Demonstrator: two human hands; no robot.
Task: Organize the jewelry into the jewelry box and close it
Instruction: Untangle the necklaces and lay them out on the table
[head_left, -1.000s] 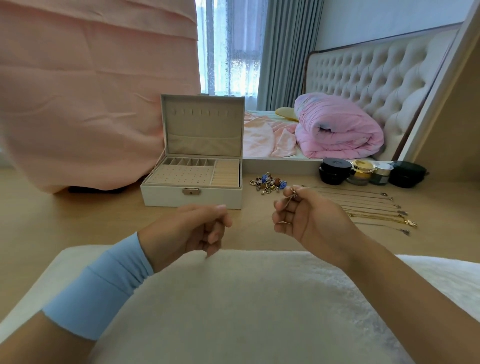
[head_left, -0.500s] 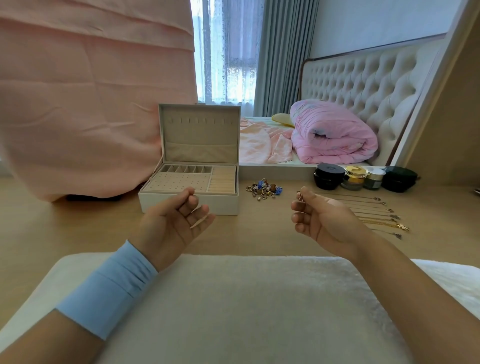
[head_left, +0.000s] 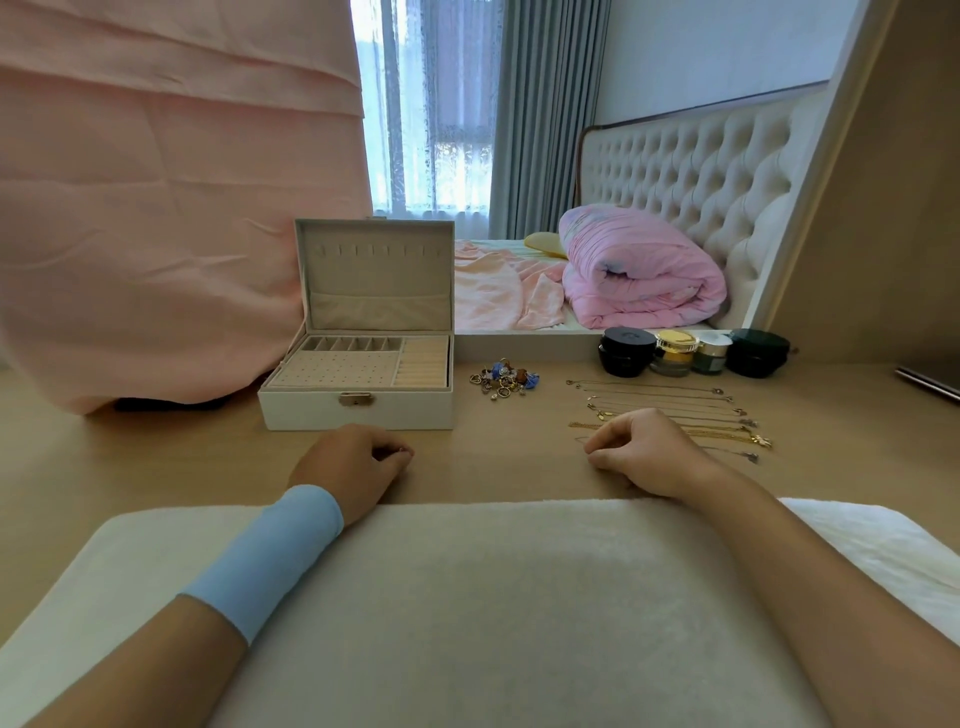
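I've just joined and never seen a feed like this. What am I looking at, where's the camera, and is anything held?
No machine here: a person's two bare hands, filmed by one wide-angle camera worn on the head, looking forward and down. On the desk stands the open jewelry box. Right of it lie a small jewelry pile, a row of necklaces and cosmetic jars. The left hand and right hand rest curled on the desk; whether either pinches a fine chain is too small to tell.
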